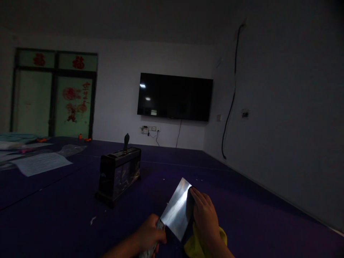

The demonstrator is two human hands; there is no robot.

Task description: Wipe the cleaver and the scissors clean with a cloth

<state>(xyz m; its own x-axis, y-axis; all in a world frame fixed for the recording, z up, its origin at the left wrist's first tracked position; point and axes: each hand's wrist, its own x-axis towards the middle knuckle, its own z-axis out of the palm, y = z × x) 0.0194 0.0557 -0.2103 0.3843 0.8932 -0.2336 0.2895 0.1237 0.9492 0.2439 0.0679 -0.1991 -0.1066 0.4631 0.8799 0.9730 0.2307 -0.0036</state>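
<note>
A cleaver (174, 211) with a broad, shiny blade is tilted up in front of me. My left hand (151, 233) is closed round its handle. On the blade's right side lies my right hand (206, 216), its fingers bent over a cloth pressed to the metal. The cloth (195, 245) is yellow below and looks dark near the fingertips. Beyond the cleaver, to the left, a dark knife block (120, 175) with see-through sides stands upright. One black handle (126, 141) sticks out of its top.
The purple-covered table (242, 211) reaches to the right wall. Paper sheets (41, 163) and a clear plastic bag (71, 150) lie at the left. A small white scrap (92, 220) is near the block. A television (174, 96) hangs on the far wall.
</note>
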